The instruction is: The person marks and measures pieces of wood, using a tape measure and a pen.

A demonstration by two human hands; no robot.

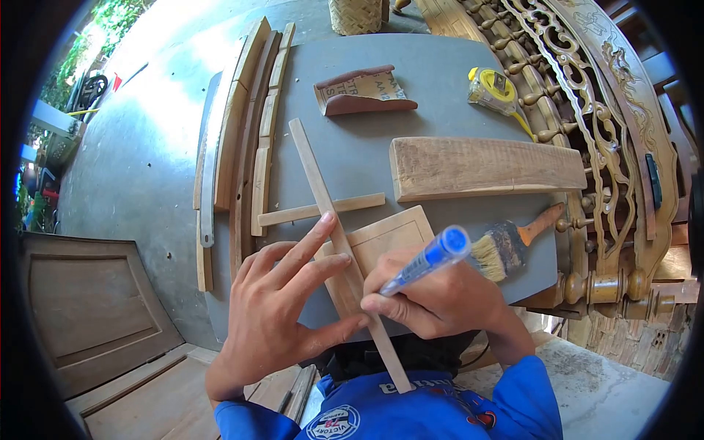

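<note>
A thin wooden strip lies slantwise across a small wooden board, which has lines along its edges. My left hand rests over the strip with fingers spread, the fingertips and thumb pressing on it. In my right hand is a blue pen, its top end tilted up toward me. The pen's tip is hidden behind my fingers, close to the strip's edge. Beyond the board, a second wooden strip lies crosswise, touching or very near the first one.
On the grey table are curled sandpaper, a yellow tape measure, a thick wood block and a paintbrush. Long wood pieces and a saw blade line the left side. Carved furniture stands right.
</note>
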